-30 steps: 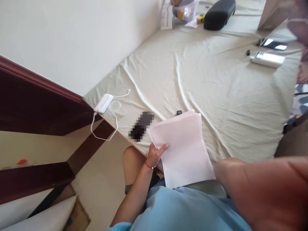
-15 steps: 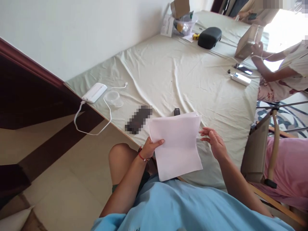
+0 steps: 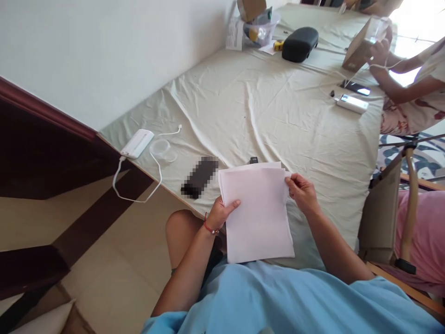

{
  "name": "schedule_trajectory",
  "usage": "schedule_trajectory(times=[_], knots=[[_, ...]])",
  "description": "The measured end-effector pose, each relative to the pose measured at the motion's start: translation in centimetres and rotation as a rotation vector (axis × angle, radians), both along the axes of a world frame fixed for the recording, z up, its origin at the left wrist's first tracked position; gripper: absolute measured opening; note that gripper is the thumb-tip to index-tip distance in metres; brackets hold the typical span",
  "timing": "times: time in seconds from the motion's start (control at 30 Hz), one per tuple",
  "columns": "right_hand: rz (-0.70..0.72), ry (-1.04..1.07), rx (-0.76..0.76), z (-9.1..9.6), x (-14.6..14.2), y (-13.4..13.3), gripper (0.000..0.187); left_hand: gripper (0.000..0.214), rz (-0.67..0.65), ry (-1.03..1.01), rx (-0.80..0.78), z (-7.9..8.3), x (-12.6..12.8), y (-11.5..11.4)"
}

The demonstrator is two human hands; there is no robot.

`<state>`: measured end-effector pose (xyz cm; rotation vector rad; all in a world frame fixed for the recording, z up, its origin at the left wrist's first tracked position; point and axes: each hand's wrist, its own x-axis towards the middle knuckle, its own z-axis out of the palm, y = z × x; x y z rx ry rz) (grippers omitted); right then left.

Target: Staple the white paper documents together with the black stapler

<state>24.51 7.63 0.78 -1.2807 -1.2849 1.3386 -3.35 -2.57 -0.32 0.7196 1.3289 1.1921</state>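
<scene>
A stack of white paper sheets (image 3: 257, 218) is held in front of me, its far edges slightly uneven. My left hand (image 3: 221, 214) grips the stack's left side, thumb on top and the other fingers hidden beneath. At the upper right corner, my right hand (image 3: 301, 191) pinches a sheet that sticks out a little past the others. Just beyond the far edge of the paper, part of a small black object (image 3: 254, 160) shows. To the left lies a dark, pixel-blurred object (image 3: 200, 177) on the cloth.
A white power bank (image 3: 138, 144) with a cable and a clear round lid (image 3: 160, 148) lie on the cloth-covered table (image 3: 215, 102) at left. A black case (image 3: 300, 44) and a plastic basket (image 3: 260, 35) stand farther back. Another person's hands (image 3: 380, 48) hold a box (image 3: 363, 46). A chair (image 3: 382, 204) stands at right.
My right hand has moved in from the right and closed on the upper right corner of the paper. The left hand keeps its hold. The other person's box has tilted.
</scene>
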Motion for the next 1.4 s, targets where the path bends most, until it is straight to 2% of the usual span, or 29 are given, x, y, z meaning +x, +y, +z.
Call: schedule_trajectory(times=[0.2,0.4,0.53,0.6,0.87,0.97,1.03,1.1,1.17,1.4], knots=[[0.043,-0.02,0.062,0.6,-0.3,1.3,0.043,0.06,-0.052,0.024,-0.037,0.1,0.1,0.3],[0.014,-0.028,0.116,1.3,0.7,2.3,0.037,0.061,-0.166,0.03,-0.031,0.0,-0.3,0.7],[0.199,0.026,0.065,1.4,1.0,2.3,0.037,0.076,0.026,0.015,0.125,0.2,-0.8,1.9],[0.247,0.02,0.057,1.5,0.7,2.2,0.038,0.083,0.091,0.0,0.17,0.5,-0.8,2.7],[0.003,0.032,0.125,1.9,-0.8,2.3,0.035,0.086,0.077,0.046,0.197,0.6,0.2,4.7],[0.05,0.02,0.154,2.2,-0.5,2.2,0.03,0.092,0.096,0.067,0.248,0.8,-0.2,4.8],[0.14,-0.017,0.154,2.4,-0.3,2.1,0.028,0.085,0.101,0.112,0.286,1.1,-0.7,5.0],[0.188,-0.048,0.136,2.5,-0.4,2.1,0.028,0.062,0.078,0.198,0.311,1.6,-1.2,5.2],[0.171,-0.055,0.111,2.5,-0.7,2.1,0.029,0.043,0.043,0.308,0.315,2.1,-1.4,5.6],[0.063,0.039,0.058,1.9,-1.5,2.3,0.032,0.042,-0.007,0.516,0.337,2.4,-0.5,6.6]])
